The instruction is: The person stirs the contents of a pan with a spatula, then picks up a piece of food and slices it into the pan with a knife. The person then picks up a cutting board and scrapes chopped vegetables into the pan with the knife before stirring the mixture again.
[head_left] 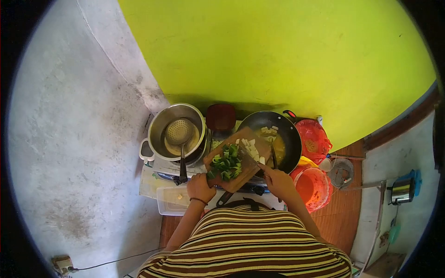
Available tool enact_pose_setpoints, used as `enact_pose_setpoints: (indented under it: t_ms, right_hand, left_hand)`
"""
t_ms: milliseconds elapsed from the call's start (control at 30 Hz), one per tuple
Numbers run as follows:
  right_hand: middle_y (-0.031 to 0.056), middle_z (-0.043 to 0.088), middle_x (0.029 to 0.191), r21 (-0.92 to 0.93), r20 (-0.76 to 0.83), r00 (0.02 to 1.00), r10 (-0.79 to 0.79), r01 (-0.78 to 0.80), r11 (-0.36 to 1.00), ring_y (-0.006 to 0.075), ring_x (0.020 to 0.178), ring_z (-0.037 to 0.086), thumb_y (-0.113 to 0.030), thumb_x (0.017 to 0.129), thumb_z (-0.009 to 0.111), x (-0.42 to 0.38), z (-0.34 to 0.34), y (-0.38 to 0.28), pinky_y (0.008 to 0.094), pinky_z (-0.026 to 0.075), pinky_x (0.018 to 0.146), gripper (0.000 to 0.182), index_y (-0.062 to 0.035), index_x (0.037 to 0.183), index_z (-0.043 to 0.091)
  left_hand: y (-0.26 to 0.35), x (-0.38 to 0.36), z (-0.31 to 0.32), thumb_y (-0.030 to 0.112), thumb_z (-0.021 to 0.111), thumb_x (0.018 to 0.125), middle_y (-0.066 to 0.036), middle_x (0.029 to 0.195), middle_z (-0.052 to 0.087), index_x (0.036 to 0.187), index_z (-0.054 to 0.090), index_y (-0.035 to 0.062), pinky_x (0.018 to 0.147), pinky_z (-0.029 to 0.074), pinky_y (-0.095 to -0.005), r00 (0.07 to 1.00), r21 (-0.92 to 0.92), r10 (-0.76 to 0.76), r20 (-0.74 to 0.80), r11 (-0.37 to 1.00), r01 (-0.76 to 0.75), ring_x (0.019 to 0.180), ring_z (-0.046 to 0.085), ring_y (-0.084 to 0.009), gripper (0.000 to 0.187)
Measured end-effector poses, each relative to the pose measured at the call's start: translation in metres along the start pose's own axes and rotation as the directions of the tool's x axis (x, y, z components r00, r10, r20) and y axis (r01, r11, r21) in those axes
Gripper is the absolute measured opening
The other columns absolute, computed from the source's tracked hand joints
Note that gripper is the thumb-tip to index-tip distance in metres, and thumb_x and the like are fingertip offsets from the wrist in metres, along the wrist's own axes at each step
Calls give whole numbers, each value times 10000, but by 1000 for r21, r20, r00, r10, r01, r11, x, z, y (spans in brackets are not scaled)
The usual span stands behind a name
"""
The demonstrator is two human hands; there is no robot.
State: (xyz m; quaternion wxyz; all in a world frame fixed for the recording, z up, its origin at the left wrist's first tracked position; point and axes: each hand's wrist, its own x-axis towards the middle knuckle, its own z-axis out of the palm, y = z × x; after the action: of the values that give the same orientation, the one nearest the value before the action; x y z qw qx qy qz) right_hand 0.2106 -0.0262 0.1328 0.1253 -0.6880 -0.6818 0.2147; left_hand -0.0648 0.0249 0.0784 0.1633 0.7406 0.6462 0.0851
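My left hand is closed around the near left end of a wooden cutting board, which hangs over the stove and overlaps the left rim of a black wok. Chopped green leaves lie on the board's left half, with white cut pieces on its right half. In my right hand is a knife, its blade resting between the greens and the white pieces. Similar pale pieces sit in yellowish oil inside the wok, where a dark utensil handle also shows.
Left of the board stands a steel pot with a perforated skimmer across it. A clear plastic container is near my left forearm. Red baskets and an orange-red bucket stand right of the wok. A green wall rises behind.
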Motion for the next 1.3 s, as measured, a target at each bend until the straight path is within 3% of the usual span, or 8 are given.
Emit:
enact_pose_setpoints:
  t_ms: [133, 333, 533, 633, 733, 833, 933, 1300]
  right_hand:
    - [169, 613, 789, -14, 18, 1000, -5, 5, 1000, 346, 733, 605, -152, 847, 501, 6, -2, -3, 444, 478, 638, 443, -227, 1283, 479]
    - [210, 610, 773, 168, -68, 998, -8, 19, 986, 381, 720, 605, -117, 841, 491, 15, 16, 0, 459, 474, 640, 432, -163, 1271, 477]
    - [226, 621, 799, 237, -135, 990, 39, -6, 971, 404, 719, 606, -145, 851, 480, 7, 23, -2, 505, 470, 654, 447, -157, 1296, 442]
    - [228, 609, 777, 253, -89, 996, 22, 1, 967, 397, 747, 602, -87, 844, 481, 2, 28, -4, 451, 471, 666, 452, -141, 1292, 446]
    - [222, 612, 787, 187, -17, 995, 97, -92, 978, 394, 747, 599, -88, 851, 484, -9, 18, -15, 440, 471, 670, 471, -152, 1315, 425]
    - [205, 614, 791, 206, -56, 997, 58, -45, 977, 387, 747, 598, -99, 857, 492, -13, 25, -5, 443, 469, 672, 482, -167, 1328, 416]
    - [178, 619, 830, 38, -22, 987, 161, -160, 986, 365, 773, 601, -123, 863, 498, -14, 17, -9, 440, 473, 679, 484, -194, 1335, 413]
    - [176, 583, 823, -19, -51, 996, 72, -73, 997, 358, 718, 612, -211, 888, 469, -22, 15, 1, 458, 498, 605, 471, -279, 1347, 390]
  left_hand:
    - [-2, -1, 0, 183, 644, 579, -136, 823, 584, 772, 567, 38, 738, 469, -407, 999, 10, 40, -8, 999, -40, 840, 566, -321, 253]
    - [0, -5, 2, 172, 635, 579, -136, 822, 582, 770, 565, 36, 729, 465, -404, 997, 15, 72, -21, 997, -72, 835, 564, -324, 245]
    - [5, -11, -1, 176, 633, 594, -139, 817, 581, 773, 566, 32, 722, 465, -408, 997, -9, 69, -29, 998, -70, 825, 563, -329, 239]
    - [2, -9, 5, 186, 639, 603, -137, 816, 581, 772, 567, 32, 715, 465, -414, 998, -34, 59, -33, 998, -60, 825, 565, -329, 240]
    - [-1, -6, 6, 203, 652, 604, -133, 820, 583, 773, 569, 35, 712, 466, -417, 998, -49, 57, -42, 997, -59, 831, 566, -328, 252]
    - [-2, -4, 5, 221, 666, 597, -128, 823, 586, 775, 572, 40, 714, 464, -417, 997, -37, 47, -55, 998, -49, 840, 567, -324, 271]
    - [-2, -1, 0, 230, 674, 591, -124, 821, 588, 778, 573, 44, 720, 464, -414, 999, 0, 17, -34, 1000, -17, 846, 567, -321, 283]
    - [-4, 6, 3, 234, 684, 575, -132, 841, 599, 799, 577, 38, 726, 479, -424, 998, -7, -33, -50, 999, 33, 877, 578, -321, 316]
